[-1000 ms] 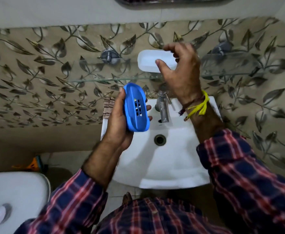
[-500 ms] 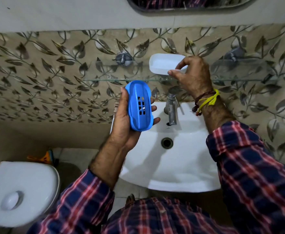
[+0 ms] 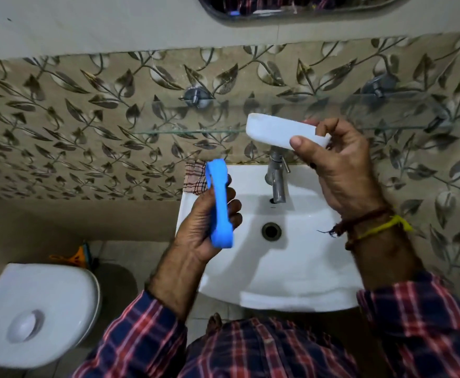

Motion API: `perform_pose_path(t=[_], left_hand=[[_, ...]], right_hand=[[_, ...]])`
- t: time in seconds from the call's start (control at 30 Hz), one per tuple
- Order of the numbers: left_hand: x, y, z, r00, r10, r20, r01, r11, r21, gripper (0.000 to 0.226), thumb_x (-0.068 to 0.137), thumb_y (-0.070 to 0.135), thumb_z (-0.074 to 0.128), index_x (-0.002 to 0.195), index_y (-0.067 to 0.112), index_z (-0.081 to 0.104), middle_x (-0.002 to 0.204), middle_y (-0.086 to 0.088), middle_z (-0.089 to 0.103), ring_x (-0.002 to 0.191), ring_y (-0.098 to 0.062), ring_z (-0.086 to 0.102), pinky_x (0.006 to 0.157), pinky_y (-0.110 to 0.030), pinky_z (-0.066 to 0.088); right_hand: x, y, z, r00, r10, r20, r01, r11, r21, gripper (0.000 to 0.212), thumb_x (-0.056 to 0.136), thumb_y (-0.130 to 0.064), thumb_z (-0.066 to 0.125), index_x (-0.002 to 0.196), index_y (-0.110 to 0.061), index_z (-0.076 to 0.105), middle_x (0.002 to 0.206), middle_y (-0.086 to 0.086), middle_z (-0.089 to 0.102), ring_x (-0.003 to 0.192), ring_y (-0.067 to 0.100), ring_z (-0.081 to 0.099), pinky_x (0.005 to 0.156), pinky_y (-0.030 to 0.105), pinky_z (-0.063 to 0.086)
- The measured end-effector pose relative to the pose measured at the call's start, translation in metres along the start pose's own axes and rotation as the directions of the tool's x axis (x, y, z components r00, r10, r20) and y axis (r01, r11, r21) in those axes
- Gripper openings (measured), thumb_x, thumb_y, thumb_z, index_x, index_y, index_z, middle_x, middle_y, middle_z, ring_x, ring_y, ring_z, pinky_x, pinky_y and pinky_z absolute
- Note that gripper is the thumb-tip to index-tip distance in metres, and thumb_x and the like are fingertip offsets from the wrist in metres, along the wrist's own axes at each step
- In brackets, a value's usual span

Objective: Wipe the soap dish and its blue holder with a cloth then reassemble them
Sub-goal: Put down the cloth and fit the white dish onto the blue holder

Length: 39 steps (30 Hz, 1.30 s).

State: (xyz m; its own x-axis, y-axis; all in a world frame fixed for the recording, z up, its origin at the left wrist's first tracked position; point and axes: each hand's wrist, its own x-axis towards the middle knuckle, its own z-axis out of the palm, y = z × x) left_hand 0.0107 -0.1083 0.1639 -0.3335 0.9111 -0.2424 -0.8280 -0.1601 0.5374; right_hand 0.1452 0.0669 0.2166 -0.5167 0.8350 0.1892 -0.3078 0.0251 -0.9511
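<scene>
My left hand grips the blue holder, turned edge-on over the left side of the white sink. My right hand holds the white soap dish by its right end, thumb underneath, just in front of the glass shelf and above the tap. A checked cloth lies bunched on the back left corner of the sink, behind the blue holder.
The drain sits in the middle of the basin. A white toilet lid is at the lower left. An orange object lies on the floor by the wall. A mirror hangs above.
My right hand has lifted the white soap dish off the glass shelf and drawn it toward me. My left hand has turned the blue holder from face-on to edge-on.
</scene>
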Motion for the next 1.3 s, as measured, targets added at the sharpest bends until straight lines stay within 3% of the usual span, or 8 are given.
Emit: perform_pose_path(t=[0.13, 0.27, 0.47, 0.63, 0.83, 1.03, 1.17, 1.3], left_hand=[[-0.004, -0.007, -0.005, 0.999, -0.007, -0.035, 0.004, 0.998, -0.067, 0.046, 0.061, 0.016, 0.094, 0.103, 0.008, 0.078, 0.090, -0.008, 0.076, 0.080, -0.024, 0.075, 0.070, -0.037, 0.061], [-0.009, -0.002, -0.018, 0.999, 0.047, 0.022, -0.040, 0.970, -0.240, 0.046, 0.082, 0.010, 0.059, 0.126, 0.001, 0.067, 0.128, -0.021, 0.068, 0.118, -0.038, 0.067, 0.094, -0.055, 0.056], [-0.014, 0.017, -0.027, 0.991, 0.102, 0.082, -0.085, 0.978, -0.189, 0.047, 0.092, 0.029, 0.045, 0.118, 0.001, 0.072, 0.119, -0.018, 0.071, 0.112, -0.034, 0.069, 0.103, -0.062, 0.049], [-0.002, 0.027, -0.016, 0.991, 0.103, -0.088, -0.096, 0.992, 0.087, 0.073, 0.094, 0.075, 0.027, 0.114, 0.019, 0.068, 0.103, -0.010, 0.066, 0.090, -0.029, 0.065, 0.086, -0.050, 0.054], [0.006, 0.011, -0.002, 0.965, 0.200, -0.168, -0.117, 0.906, 0.407, 0.050, 0.093, 0.056, 0.036, 0.091, 0.035, 0.081, 0.090, -0.003, 0.071, 0.080, -0.023, 0.066, 0.073, -0.039, 0.055], [0.004, -0.005, -0.004, 0.964, 0.267, -0.002, -0.197, 0.716, 0.670, 0.061, 0.095, 0.061, 0.045, 0.149, 0.034, 0.042, 0.145, -0.005, 0.057, 0.127, -0.028, 0.061, 0.103, -0.054, 0.051], [0.004, -0.011, 0.003, 0.932, 0.360, 0.051, -0.277, 0.614, 0.739, 0.058, 0.096, 0.056, 0.045, 0.148, 0.031, 0.043, 0.127, 0.010, 0.066, 0.116, -0.021, 0.067, 0.084, -0.036, 0.061], [0.005, -0.016, 0.006, 0.919, 0.390, 0.053, -0.304, 0.618, 0.725, 0.050, 0.105, 0.041, 0.042, 0.150, 0.020, 0.041, 0.126, 0.003, 0.063, 0.114, -0.016, 0.067, 0.086, -0.029, 0.057]], right_hand=[[-0.021, 0.010, -0.003, 0.993, 0.086, 0.080, -0.098, 0.981, 0.166, 0.053, 0.070, -0.001, 0.079, 0.110, -0.014, 0.046, 0.118, 0.017, 0.055, 0.108, 0.024, 0.058, 0.084, 0.034, 0.054], [-0.030, 0.016, -0.005, 0.979, 0.179, 0.095, -0.199, 0.940, 0.277, 0.065, 0.068, 0.001, 0.076, 0.120, -0.008, 0.038, 0.128, 0.022, 0.056, 0.117, 0.028, 0.058, 0.084, 0.028, 0.056], [-0.034, 0.024, -0.008, 0.955, 0.285, 0.084, -0.297, 0.915, 0.274, 0.053, 0.078, -0.001, 0.065, 0.127, -0.004, 0.043, 0.119, 0.017, 0.060, 0.112, 0.027, 0.060, 0.097, 0.033, 0.052], [-0.038, 0.023, -0.001, 0.935, 0.326, 0.140, -0.342, 0.932, 0.118, 0.049, 0.085, -0.013, 0.061, 0.134, -0.013, 0.055, 0.111, 0.005, 0.059, 0.105, 0.022, 0.059, 0.086, 0.039, 0.050], [-0.047, 0.027, 0.021, 0.952, 0.292, 0.092, -0.286, 0.956, -0.069, 0.059, 0.072, -0.017, 0.079, 0.124, -0.011, 0.053, 0.113, 0.010, 0.067, 0.096, 0.018, 0.064, 0.074, 0.023, 0.054], [-0.060, 0.034, 0.036, 0.971, 0.222, 0.088, -0.200, 0.956, -0.215, 0.055, 0.078, -0.019, 0.080, 0.128, -0.011, 0.058, 0.109, 0.000, 0.070, 0.095, 0.004, 0.067, 0.082, 0.017, 0.053], [-0.064, 0.039, 0.043, 0.980, 0.191, 0.059, -0.174, 0.959, -0.222, 0.052, 0.086, -0.013, 0.075, 0.134, -0.007, 0.056, 0.114, 0.001, 0.068, 0.096, -0.001, 0.066, 0.081, 0.014, 0.052], [-0.067, 0.042, 0.045, 0.984, 0.174, 0.042, -0.160, 0.960, -0.230, 0.049, 0.088, -0.011, 0.072, 0.134, -0.007, 0.056, 0.114, -0.003, 0.068, 0.097, -0.003, 0.065, 0.082, 0.013, 0.051]])
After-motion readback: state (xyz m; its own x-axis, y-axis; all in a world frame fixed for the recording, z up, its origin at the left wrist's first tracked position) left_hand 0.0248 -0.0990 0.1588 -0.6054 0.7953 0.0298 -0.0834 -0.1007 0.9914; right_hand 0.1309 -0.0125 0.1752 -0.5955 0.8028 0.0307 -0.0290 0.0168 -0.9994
